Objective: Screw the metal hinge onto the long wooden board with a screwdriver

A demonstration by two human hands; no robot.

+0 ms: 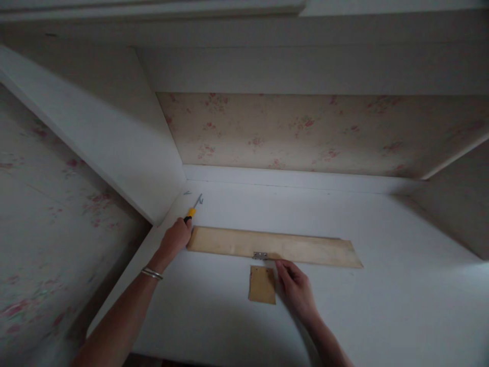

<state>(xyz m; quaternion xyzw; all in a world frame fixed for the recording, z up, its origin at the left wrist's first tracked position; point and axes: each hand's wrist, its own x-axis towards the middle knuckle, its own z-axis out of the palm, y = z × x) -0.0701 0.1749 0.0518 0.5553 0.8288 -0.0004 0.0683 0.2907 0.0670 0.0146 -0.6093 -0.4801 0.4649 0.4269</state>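
Note:
A long pale wooden board (298,247) lies flat on a white shelf surface (382,295) inside a white alcove. A small metal hinge (260,255) sits on its near edge. Just below the hinge lies a small square wooden piece (262,285). My left hand (175,239) is at the board's left end, closed round a screwdriver (193,208) with a yellow and black handle; its metal tip points toward the back corner. My right hand (296,288) rests on the surface beside the small piece, fingertips touching the board's near edge by the hinge, fingers partly bent.
White side panels (114,142) wall in the shelf on the left and right. Floral wallpaper (305,132) covers the back. Two small metal bits, perhaps screws, (187,192) lie in the back left corner. A bracelet (152,273) circles my left wrist.

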